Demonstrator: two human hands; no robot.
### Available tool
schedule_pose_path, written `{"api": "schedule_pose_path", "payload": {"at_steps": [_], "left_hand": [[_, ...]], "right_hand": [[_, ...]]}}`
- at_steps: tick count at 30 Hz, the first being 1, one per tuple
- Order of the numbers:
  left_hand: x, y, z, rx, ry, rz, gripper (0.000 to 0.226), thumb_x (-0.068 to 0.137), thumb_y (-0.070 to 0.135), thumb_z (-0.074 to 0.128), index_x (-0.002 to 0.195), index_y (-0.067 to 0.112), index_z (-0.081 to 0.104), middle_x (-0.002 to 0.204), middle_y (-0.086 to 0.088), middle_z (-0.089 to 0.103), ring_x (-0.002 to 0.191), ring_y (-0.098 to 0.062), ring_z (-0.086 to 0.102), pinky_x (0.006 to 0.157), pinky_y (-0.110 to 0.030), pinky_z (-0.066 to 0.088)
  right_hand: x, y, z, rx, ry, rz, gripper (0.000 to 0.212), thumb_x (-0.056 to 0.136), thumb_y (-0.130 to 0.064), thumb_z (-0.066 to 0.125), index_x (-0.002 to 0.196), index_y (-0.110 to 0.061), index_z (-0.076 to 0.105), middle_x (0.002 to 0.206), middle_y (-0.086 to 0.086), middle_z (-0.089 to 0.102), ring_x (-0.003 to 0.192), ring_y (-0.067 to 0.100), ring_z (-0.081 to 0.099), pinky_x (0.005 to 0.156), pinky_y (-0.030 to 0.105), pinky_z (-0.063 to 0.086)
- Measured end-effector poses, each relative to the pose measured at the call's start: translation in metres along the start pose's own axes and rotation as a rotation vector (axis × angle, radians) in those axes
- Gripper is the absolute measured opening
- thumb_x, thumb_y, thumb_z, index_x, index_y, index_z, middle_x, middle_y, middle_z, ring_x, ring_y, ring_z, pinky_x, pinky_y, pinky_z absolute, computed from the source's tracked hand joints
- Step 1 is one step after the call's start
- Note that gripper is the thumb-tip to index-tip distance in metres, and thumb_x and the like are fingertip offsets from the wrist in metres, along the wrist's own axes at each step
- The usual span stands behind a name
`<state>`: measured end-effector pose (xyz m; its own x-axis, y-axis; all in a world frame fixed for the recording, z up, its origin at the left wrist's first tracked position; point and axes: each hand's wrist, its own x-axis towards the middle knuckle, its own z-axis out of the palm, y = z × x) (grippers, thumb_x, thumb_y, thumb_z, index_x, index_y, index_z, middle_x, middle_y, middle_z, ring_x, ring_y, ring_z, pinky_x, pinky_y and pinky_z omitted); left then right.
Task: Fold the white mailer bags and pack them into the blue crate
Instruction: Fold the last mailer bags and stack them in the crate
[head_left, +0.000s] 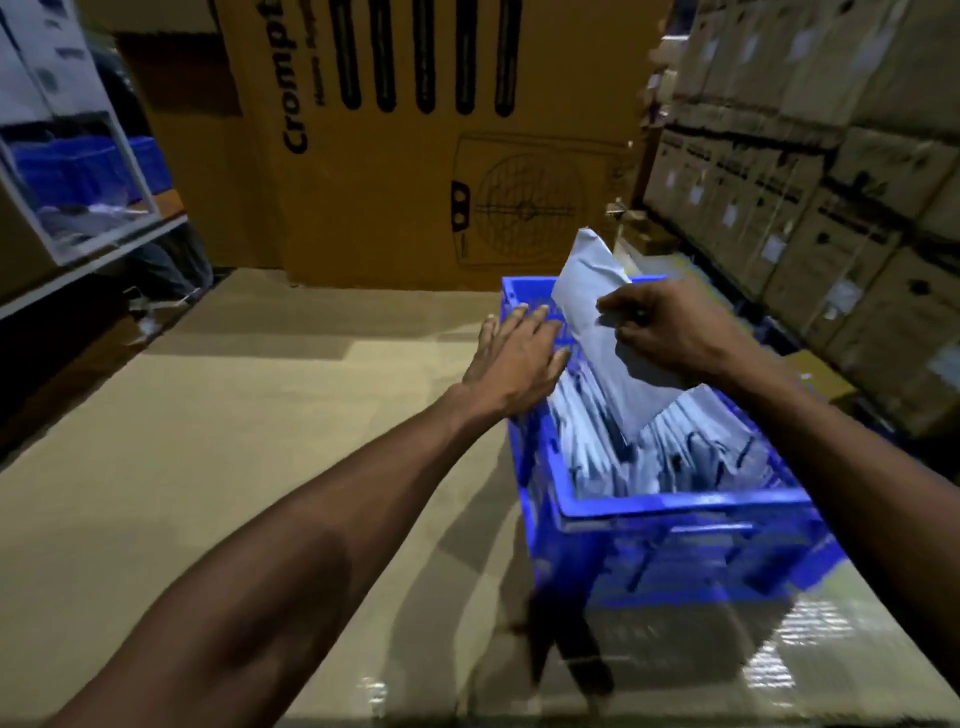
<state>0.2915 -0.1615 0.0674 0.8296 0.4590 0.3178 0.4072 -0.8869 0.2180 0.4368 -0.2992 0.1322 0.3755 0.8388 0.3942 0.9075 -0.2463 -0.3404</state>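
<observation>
A blue crate (675, 506) stands on the cardboard-covered surface at the right, packed with several folded white mailer bags (691, 457) standing on edge. My right hand (670, 327) pinches a folded white mailer bag (608, 338) that sticks up steeply out of the crate's far half. My left hand (519, 358) lies flat with fingers spread over the crate's left rim, touching the packed bags beside the held one.
A tall brown carton (415, 145) with printed lettering stands just behind the crate. Stacked cardboard boxes (831, 182) line the right side. A shelf (78, 208) with blue bins is at the left. Flat cardboard (208, 441) covers the surface left of the crate.
</observation>
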Motion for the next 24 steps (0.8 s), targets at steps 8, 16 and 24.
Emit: {"api": "schedule_pose_path", "payload": {"at_steps": [8,16,24], "left_hand": [[0.048,0.096,0.057,0.148,-0.544,0.065,0.077,0.096,0.075,0.025,0.16,0.035,0.014,0.17,-0.001,-0.002,0.154,-0.035,-0.011,0.113,-0.074,-0.006],[0.049,0.094,0.109,0.345,-0.79,0.103,0.073,0.092,0.081,0.012,0.155,0.051,-0.008,0.162,0.009,-0.031,0.148,-0.034,-0.03,0.11,-0.076,-0.013],[0.064,0.115,0.126,0.243,-0.547,0.259,0.082,0.097,0.074,0.016,0.16,0.03,-0.011,0.165,0.003,-0.026,0.152,-0.027,-0.022,0.117,-0.068,-0.008]], "right_hand": [[-0.025,0.088,-0.035,-0.173,-0.022,0.029,0.032,0.084,-0.007,0.067,0.114,-0.015,0.074,0.106,0.014,0.074,0.102,0.036,0.067,0.09,0.042,0.052],[-0.043,0.123,-0.032,-0.398,-0.163,0.026,0.041,0.085,-0.018,0.059,0.124,-0.029,0.064,0.107,0.012,0.071,0.093,0.033,0.066,0.076,0.044,0.057],[-0.043,0.144,-0.021,-0.543,-0.153,-0.082,0.057,0.087,-0.01,0.057,0.141,-0.025,0.047,0.131,0.009,0.061,0.095,0.036,0.065,0.069,0.044,0.056]]}}
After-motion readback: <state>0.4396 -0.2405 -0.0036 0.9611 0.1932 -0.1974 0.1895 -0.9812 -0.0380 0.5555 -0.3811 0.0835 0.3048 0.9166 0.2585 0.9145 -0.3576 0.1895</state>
